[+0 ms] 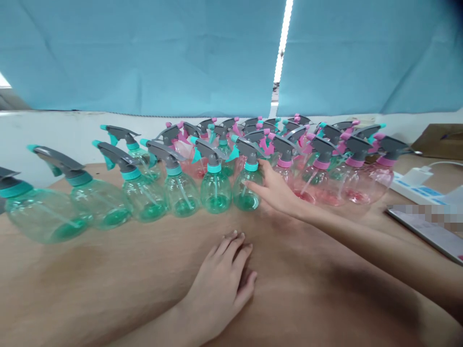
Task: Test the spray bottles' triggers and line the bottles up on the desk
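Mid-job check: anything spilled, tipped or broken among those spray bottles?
Nothing stands out: no visible spill or breakage. The leftmost green bottle looks slanted, but that is probably lens stretch near the picture's edge. The right hand is around an upright green bottle; the left hand rests on the table.

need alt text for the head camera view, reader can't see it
A person's right hand grasps a translucent green spray bottle at the end of a row of them; pink spray bottles stand to its right. The left hand is palm down over the brown tabletop, nearer the camera.
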The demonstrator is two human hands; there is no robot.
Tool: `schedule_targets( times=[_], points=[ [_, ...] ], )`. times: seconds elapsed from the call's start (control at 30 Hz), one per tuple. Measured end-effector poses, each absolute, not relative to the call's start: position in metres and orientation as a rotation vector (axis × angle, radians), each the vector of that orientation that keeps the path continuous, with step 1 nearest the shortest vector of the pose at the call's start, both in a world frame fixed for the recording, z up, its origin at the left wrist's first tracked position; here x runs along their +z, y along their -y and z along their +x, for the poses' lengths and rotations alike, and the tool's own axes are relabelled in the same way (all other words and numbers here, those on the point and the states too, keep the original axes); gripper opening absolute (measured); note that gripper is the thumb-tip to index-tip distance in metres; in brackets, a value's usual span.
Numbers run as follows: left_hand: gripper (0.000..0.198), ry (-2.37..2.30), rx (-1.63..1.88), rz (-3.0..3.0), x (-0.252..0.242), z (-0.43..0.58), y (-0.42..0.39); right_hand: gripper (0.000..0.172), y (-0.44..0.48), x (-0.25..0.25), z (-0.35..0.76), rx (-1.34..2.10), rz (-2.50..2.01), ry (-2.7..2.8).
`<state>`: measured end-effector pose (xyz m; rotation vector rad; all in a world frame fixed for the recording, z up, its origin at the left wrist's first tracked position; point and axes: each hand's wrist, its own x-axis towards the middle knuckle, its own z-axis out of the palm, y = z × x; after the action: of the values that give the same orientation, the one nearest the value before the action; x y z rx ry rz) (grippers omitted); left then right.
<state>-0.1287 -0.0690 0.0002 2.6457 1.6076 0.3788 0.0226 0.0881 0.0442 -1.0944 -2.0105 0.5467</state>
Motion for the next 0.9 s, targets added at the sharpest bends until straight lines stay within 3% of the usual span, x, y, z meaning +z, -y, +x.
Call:
schedule_targets(
  times=[0.43,0.57,0.73,0.9],
  points=[
    [0.036,-1.589,0.432,2.708,-0.004,-0.130,0.068,0.062,-0.083,0.045,0.028,0.572,-1.018,1.967],
    [0.035,-1.585,0.471,2.724,-0.005,-0.132,0.067,0.050,-0.069,0.049,0.049,0.576,-0.979,1.961],
    [0.034,-1.560,0.530,2.705,-0.006,-0.135,0.066,0.021,-0.057,0.054,0.089,0.561,-1.011,1.941],
    [0.030,-1.521,0.590,2.645,-0.004,-0.135,0.066,0.019,-0.066,0.055,0.118,0.369,-1.121,1.911]
  ],
)
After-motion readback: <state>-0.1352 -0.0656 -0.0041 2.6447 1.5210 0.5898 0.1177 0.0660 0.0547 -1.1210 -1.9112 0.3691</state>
